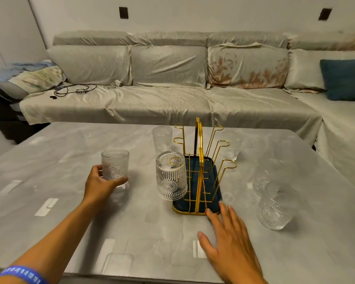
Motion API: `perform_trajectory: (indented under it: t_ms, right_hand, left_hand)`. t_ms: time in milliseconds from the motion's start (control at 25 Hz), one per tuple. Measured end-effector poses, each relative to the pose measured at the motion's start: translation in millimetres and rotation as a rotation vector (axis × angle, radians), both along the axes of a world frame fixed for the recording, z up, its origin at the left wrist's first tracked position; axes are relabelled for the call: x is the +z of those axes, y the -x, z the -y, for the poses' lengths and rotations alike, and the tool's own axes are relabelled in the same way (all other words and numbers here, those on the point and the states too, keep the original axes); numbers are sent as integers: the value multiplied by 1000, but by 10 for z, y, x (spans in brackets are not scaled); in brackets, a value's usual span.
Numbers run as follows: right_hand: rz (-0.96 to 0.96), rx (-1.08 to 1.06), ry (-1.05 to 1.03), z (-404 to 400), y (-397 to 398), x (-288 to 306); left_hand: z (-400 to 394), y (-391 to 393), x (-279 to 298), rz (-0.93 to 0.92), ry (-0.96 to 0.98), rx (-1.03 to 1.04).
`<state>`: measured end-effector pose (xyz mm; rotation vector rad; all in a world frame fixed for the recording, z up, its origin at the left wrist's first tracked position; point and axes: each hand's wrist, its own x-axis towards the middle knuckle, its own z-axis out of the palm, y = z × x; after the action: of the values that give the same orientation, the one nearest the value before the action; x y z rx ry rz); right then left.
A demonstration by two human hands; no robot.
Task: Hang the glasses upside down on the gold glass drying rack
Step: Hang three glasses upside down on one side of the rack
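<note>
The gold drying rack stands on a dark tray at the table's middle. One embossed clear glass hangs upside down on its near left prong. My left hand grips an upright glass left of the rack. My right hand lies flat on the table with fingers spread, fingertips touching the tray's near right corner. Another upright glass stands behind the hung one. Two glasses sit close together to the right, the far one, and a faint one shows behind the right prongs.
The grey table stretches wide to the left and front. Behind it runs a long covered sofa with cables and a charger on its left seat, and a teal cushion at the far right.
</note>
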<state>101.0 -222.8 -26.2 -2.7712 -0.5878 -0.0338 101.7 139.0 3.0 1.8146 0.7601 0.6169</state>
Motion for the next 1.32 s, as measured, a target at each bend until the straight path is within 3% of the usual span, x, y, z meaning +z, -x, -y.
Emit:
perform_trajectory:
  t_ms: [160,360,600,880,1320]
  right_hand:
    - [-10,-3,37,-9,4,-2]
    - [-18,-27,111,-1,39,6]
    - [-62,-42,130,-15,7,13]
    - [-88,-52,154,-40,-70,-6]
    - [-64,-66,164,-59,-128,-110]
  left_hand:
    - [15,139,482,61,-85,-82]
    - [175,23,1244,157,-38,-174]
    - [522,-299,1828,172,-178,-314]
    - [757,-558,1970,116,-359,-464]
    - [1005,-797,1861,18,-457,-584]
